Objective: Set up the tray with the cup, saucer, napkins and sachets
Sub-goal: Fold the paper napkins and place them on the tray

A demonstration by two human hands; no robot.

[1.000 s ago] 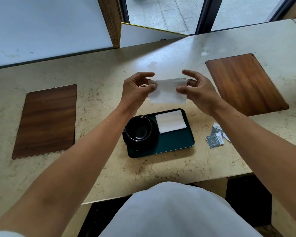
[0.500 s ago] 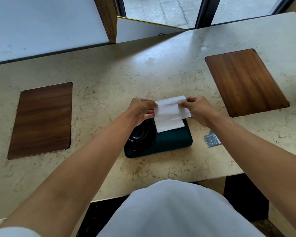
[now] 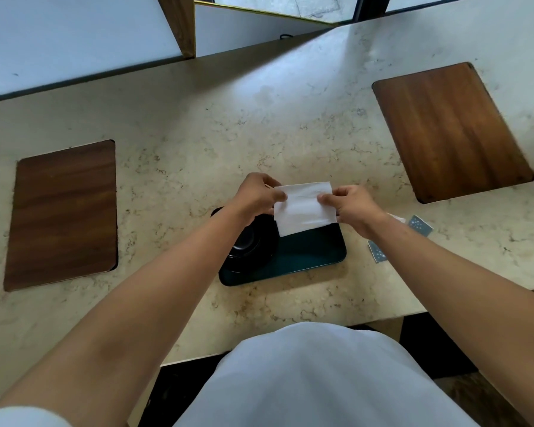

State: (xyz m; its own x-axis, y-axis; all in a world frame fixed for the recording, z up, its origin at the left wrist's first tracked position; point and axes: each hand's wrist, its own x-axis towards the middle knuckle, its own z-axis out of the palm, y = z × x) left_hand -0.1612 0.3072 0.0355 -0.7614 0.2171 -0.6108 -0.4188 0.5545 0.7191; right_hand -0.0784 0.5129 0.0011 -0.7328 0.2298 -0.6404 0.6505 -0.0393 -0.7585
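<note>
Pinching a white napkin (image 3: 302, 208) by its two short edges, the person holds it spread flat over the far right part of a dark green tray (image 3: 309, 254). The left hand (image 3: 256, 197) grips the napkin's left edge, thumb on top and fingers curled beneath; the right hand (image 3: 352, 208) grips the right edge the same way. Whether the held napkin touches the tray, or a second napkin lies under it, cannot be told, since the sheet covers that corner.

On the tray's left end stands a black cup (image 3: 244, 245) on a black saucer (image 3: 259, 260); the left forearm crosses over part of both, so the cup's rim shows only in part. The tray lies on a pale marbled counter (image 3: 198, 143), near its front edge and straight ahead of the person.

Just right of the tray, on the counter, lie small grey sachets (image 3: 377, 251) with pale dots: one near the tray's right side, another (image 3: 420, 225) farther right beyond the right wrist, and a pale scrap between them that is mostly hidden by the arm. None of the sachets is on the tray.

Two dark wooden boards are set into the counter, one (image 3: 62, 214) well to the left and one (image 3: 450, 127) at the far right.
</note>
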